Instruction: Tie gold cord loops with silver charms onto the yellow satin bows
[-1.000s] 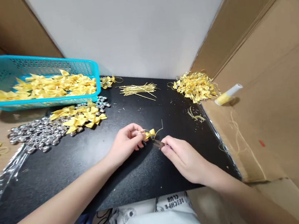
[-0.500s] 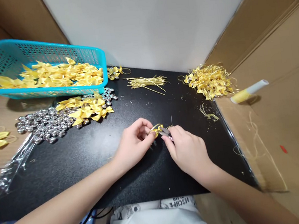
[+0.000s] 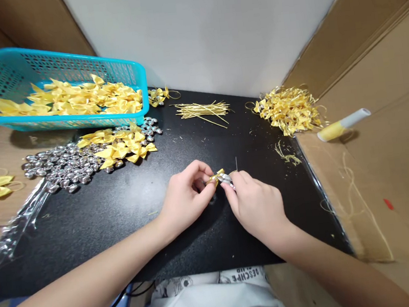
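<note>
Left hand (image 3: 185,198) pinches a yellow ribbon bow (image 3: 216,176) between thumb and fingertips, just above the middle of the black mat (image 3: 122,207); right hand (image 3: 258,205) meets it there, fingers closed on a small silvery piece (image 3: 226,179) touching the bow

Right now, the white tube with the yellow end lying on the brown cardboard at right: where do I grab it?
Probably pinch the white-and-yellow tube across its white mid-section, coming from above. It lies on its side on the brown cardboard, long axis roughly left-right, with both long sides free and nothing touching it.
</note>
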A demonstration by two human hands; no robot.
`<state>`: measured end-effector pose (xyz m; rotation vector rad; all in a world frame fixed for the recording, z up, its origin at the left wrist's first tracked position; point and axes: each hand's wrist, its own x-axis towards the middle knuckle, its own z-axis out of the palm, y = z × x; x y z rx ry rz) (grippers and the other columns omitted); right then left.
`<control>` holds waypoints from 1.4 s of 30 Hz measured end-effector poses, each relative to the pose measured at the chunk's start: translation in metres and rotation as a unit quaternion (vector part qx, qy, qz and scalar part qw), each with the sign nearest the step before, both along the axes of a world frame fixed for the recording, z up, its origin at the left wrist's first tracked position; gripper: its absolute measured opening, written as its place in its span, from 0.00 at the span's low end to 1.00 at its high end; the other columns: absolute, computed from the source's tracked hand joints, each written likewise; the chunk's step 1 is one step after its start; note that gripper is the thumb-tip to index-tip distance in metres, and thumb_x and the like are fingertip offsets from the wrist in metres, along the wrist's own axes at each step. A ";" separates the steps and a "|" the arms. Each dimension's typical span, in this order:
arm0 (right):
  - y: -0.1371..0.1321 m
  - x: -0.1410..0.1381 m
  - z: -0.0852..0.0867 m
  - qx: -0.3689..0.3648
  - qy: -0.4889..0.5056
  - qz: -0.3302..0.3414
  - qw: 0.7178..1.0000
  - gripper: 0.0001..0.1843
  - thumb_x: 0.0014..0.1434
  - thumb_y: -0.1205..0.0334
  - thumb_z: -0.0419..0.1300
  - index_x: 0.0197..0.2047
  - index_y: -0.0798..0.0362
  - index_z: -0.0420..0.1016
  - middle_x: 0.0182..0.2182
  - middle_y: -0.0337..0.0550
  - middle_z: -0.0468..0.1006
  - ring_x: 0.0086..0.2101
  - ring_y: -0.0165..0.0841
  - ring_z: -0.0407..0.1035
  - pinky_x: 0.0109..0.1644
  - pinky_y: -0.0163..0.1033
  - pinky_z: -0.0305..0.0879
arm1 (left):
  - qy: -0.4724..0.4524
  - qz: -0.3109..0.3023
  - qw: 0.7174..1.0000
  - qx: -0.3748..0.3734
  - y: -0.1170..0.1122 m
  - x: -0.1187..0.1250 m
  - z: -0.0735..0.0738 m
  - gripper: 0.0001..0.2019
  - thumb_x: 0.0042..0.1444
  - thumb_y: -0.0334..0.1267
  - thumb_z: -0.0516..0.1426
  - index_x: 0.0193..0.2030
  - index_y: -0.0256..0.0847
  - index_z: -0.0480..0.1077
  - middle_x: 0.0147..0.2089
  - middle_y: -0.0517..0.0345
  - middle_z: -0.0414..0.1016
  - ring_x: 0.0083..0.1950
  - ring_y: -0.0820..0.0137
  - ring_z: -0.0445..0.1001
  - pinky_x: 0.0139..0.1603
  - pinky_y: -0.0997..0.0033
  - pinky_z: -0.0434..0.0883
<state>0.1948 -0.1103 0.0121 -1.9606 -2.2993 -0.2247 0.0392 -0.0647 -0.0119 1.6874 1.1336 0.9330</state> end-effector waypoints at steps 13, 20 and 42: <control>0.004 -0.001 0.000 0.003 0.004 0.007 1.000 0.13 0.68 0.59 0.50 0.33 0.52 0.69 0.27 0.39 0.77 0.24 0.32 0.73 0.24 0.36 0.43 | 0.011 0.004 1.000 0.006 0.000 0.000 -0.001 0.03 0.54 0.33 0.57 0.35 0.41 0.66 0.26 0.65 0.72 0.25 0.77 0.68 0.25 0.79 0.64; -0.003 0.014 0.004 -0.044 0.105 0.025 0.993 0.11 0.66 0.58 0.52 0.37 0.52 0.72 0.32 0.41 0.81 0.28 0.34 0.77 0.26 0.35 0.54 | -0.019 0.015 0.999 -0.037 0.003 -0.001 0.001 0.04 0.53 0.34 0.58 0.34 0.40 0.66 0.27 0.64 0.71 0.26 0.76 0.69 0.26 0.78 0.64; 0.043 0.116 -0.056 0.087 0.188 -0.030 0.978 0.08 0.61 0.60 0.57 0.39 0.56 0.72 0.36 0.50 0.74 0.40 0.42 0.64 0.47 0.48 0.63 | -0.168 -0.009 0.967 -0.193 0.013 -0.002 0.005 0.11 0.50 0.42 0.63 0.38 0.39 0.74 0.30 0.59 0.77 0.27 0.75 0.71 0.27 0.77 0.68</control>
